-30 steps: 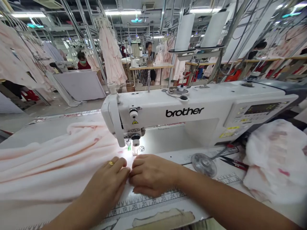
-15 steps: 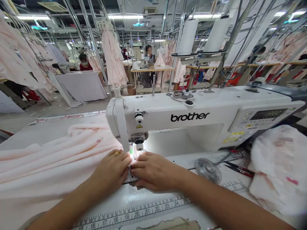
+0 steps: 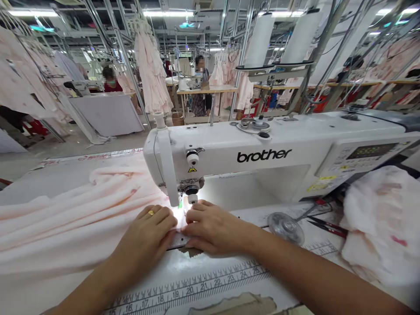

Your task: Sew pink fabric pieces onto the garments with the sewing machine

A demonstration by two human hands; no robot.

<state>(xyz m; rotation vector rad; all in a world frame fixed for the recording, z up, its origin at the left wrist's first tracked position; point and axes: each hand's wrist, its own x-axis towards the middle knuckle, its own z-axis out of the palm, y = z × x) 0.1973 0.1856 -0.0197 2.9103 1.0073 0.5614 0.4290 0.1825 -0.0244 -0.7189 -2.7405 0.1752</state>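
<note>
A white Brother sewing machine stands across the table. Pale pink fabric spreads to the left and runs under the presser foot. My left hand, with a gold ring, lies flat on the fabric just left of the needle, its fingers stretched out. Beside it my right hand presses down on the fabric edge right at the foot, fingers together and slightly curled. The two hands nearly touch at the fingertips. The needle itself is hidden in the lamp glare.
A clear round dish and red-handled snips lie to the right of my hands. A bundle of white printed cloth sits at the far right. A ruler strip runs along the table front. Other people sit at machines behind.
Both hands slid forward along the table, pushing the fabric edge from the ruler strip up to the presser foot. The view shifted slightly.
</note>
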